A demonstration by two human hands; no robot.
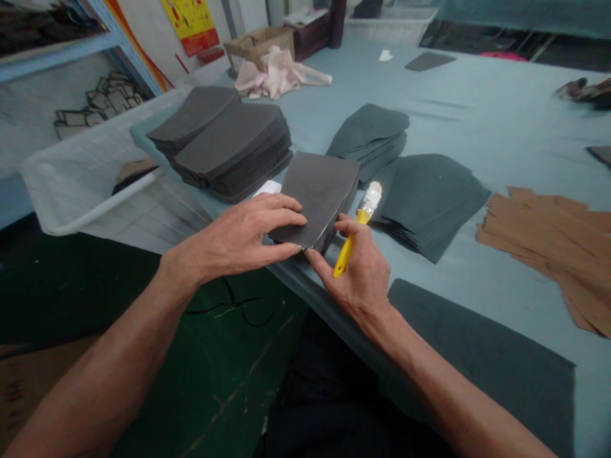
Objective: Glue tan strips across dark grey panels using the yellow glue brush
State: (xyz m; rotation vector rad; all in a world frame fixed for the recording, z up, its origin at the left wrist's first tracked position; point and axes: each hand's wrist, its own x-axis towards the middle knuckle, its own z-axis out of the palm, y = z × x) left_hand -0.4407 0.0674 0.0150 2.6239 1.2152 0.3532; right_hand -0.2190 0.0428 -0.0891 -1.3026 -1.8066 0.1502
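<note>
A stack of dark grey panels [319,181] sits at the table's near edge, between my hands. My left hand [252,232] rests on its top panel with fingers stretched out, the thumb at the near corner. My right hand [363,270] grips a paintbrush [351,245] with a yellow handle; its pale, whitish bristles point up and away from me. The right thumb and index finger also touch the stack's near corner and right side. Both thumb tips almost meet there. A small white piece [268,187] shows behind my left hand.
Taller stacks of dark panels [233,140] stand at the left, by a white plastic crate [95,210]. Fanned grey-green sheets [429,197], more sheets [370,133] and brown strips [544,242] lie rightward. A dark sheet [482,356] lies near my right forearm. Pinkish cloth [277,73] lies behind.
</note>
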